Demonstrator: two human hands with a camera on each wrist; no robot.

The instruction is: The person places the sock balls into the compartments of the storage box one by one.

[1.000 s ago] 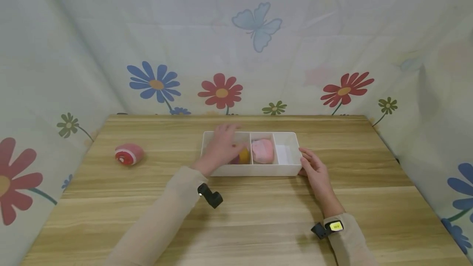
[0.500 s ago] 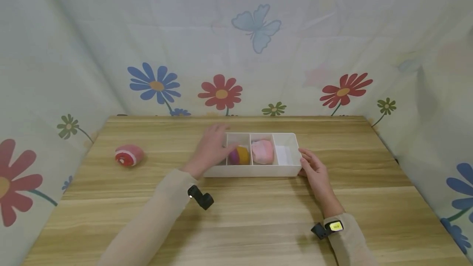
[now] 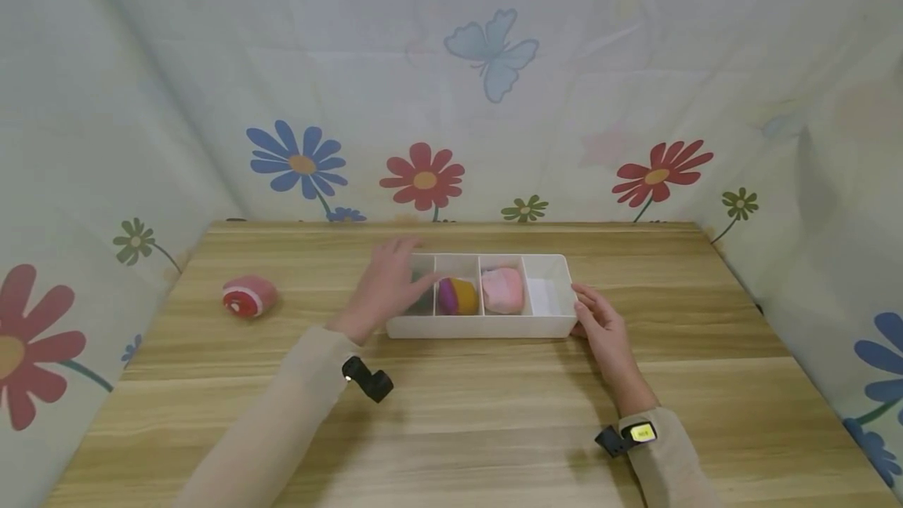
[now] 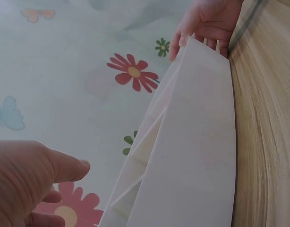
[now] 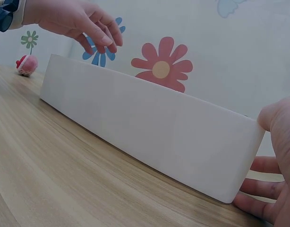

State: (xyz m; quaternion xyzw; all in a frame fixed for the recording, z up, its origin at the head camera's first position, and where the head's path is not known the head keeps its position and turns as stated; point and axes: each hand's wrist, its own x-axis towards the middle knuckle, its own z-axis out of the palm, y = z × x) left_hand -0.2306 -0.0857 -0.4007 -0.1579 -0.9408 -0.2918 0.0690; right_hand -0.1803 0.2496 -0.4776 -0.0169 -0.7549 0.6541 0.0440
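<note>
A white divided box (image 3: 483, 327) stands on the table, split into several compartments in a row. My right hand (image 3: 605, 335) holds its right end, thumb at the near corner and fingers along the end wall. Above the box's left end hovers my left hand (image 3: 384, 281), fingers loosely extended and holding nothing. Part of something dark green (image 3: 424, 302) shows in the leftmost compartment beneath it. Beside that lies a purple-and-yellow soft bundle (image 3: 458, 296), then a pale pink bundle (image 3: 503, 291). In the rightmost compartment only a white bottom is visible.
A pink and red rolled bundle with a white band (image 3: 250, 296) lies on the left of the wooden table (image 3: 494, 414). Behind the table hangs a white curtain (image 3: 353, 61) printed with flowers and a butterfly.
My left hand has drawn leftward from over the purple-and-yellow bundle to the box's left end, uncovering that bundle and part of the dark green thing. My right hand has stayed at the right end.
</note>
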